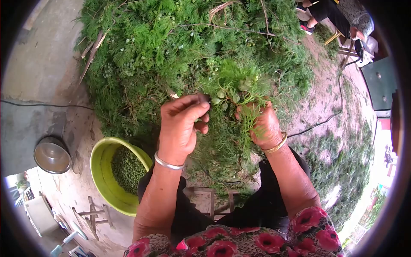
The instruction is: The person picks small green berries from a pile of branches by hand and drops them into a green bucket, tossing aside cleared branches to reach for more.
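Note:
My right hand [264,128], with a gold bangle at the wrist, is closed around a leafy evergreen sprig [233,79]. Pale green seed cones [220,100] hang in a cluster on the sprig, between my two hands. Just left of the cones is my left hand [182,124], its thumb and fingers pinched together and a silver bangle at its wrist. Whatever lies between those fingertips is hidden. Behind both hands rises a big heap of cut evergreen branches [145,55], with more cones among the foliage.
A yellow-green bucket [99,171] partly filled with picked green cones [128,169] stands left of my knees. Further left is a metal bowl [52,155]. A small wooden stool [92,218] and a black cable [317,125] are on the ground. Another person [342,19] sits at the upper right.

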The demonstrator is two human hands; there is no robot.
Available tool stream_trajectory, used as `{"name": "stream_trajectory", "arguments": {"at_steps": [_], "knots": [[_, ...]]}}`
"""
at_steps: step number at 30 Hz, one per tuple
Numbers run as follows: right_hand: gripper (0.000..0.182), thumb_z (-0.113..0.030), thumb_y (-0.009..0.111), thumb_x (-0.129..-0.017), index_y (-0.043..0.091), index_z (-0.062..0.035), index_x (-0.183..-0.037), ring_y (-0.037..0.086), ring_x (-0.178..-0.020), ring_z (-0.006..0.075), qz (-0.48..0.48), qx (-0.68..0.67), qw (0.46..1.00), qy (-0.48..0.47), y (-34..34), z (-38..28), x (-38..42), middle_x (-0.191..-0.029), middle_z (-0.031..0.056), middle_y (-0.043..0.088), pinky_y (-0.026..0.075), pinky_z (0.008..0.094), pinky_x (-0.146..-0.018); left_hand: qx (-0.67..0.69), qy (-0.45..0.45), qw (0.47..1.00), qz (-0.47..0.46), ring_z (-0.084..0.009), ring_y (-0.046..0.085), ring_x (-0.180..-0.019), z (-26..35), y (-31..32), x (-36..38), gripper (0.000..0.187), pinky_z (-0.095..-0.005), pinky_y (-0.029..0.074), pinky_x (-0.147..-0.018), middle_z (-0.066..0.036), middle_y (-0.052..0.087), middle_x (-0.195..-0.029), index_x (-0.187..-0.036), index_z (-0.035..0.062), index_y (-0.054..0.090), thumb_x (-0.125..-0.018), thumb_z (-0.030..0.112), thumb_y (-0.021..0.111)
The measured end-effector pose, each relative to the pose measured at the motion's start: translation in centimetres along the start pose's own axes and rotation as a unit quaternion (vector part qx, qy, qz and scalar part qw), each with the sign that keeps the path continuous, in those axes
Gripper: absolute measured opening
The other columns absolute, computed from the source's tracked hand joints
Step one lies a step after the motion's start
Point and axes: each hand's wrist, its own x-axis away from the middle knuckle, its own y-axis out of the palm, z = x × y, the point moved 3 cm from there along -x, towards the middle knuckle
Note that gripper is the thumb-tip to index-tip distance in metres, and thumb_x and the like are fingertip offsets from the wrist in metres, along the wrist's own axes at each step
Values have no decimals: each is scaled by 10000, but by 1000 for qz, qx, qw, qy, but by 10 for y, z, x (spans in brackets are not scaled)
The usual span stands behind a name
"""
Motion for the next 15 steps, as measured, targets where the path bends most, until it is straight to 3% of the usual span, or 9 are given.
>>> {"name": "stream_trajectory", "arguments": {"at_steps": [1,2,4,5,8,10,11,13,15], "knots": [[242,-231,583,-857,558,-4,-937,580,-700,173,-43,158,978,-132,2,-2,-1,-807,76,605,483,296,-647,3,-2,1000,-12,-118,539,-548,-1,2,1,87,-218,394,-383,-52,599,-708,-828,-8,633,-788,64,662],[242,-231,583,-857,558,-4,-937,580,-700,173,-43,157,978,-131,0,-2,0,-807,76,605,483,296,-647,6,-4,1000,-24,-90,537,-521,-2,4,2,72,-202,391,-365,-37,611,-709,-808,3,638,-770,46,680],[255,28,608,-711,612,-14,-962,514,-964,229,-102,329,939,-12,3,-8,0,-1007,101,577,398,354,-841,-13,17,999,-41,-102,504,-506,-3,5,1,137,-212,352,-378,-30,579,-692,-849,-18,618,-767,63,692],[255,28,608,-711,612,-14,-962,514,-964,229,-102,329,939,-12,3,-9,0,-1007,101,577,398,354,-841,-83,36,995,-42,-80,476,-487,-1,7,1,141,-203,338,-374,-24,573,-675,-853,-22,615,-764,53,695],[235,24,611,-688,617,-2,-922,535,-902,224,-99,308,946,21,9,-19,0,-952,111,588,402,337,-819,-152,53,986,-40,-27,389,-441,-1,9,0,165,-185,291,-363,-2,545,-621,-870,-32,607,-751,29,704],[196,8,616,-692,629,-9,-886,550,-834,230,13,-4,980,198,19,-34,1,-872,118,588,418,320,-770,-195,72,978,-27,-20,366,-428,-1,6,-2,148,-186,269,-355,13,533,-612,-860,-28,611,-758,32,698],[196,8,616,-692,629,-9,-886,550,-834,230,13,-4,980,198,16,-23,2,-872,118,588,418,320,-770,-195,72,978,-27,-20,366,-428,-3,5,-3,148,-186,269,-355,13,533,-612,-860,-28,611,-758,32,698],[122,-4,603,-737,634,1,-854,559,-774,205,-50,113,987,-102,13,-12,2,-828,89,593,430,305,-717,-251,117,961,-10,-15,354,-421,-5,3,-4,129,-185,255,-353,25,521,-602,-850,-17,616,-762,36,694],[130,5,596,-738,636,-4,-861,562,-781,200,-67,235,957,-155,12,-29,5,-815,80,593,430,301,-716,-266,132,955,-3,-20,355,-420,-10,2,-6,111,-186,252,-351,26,520,-599,-842,-7,619,-768,40,688]]}}
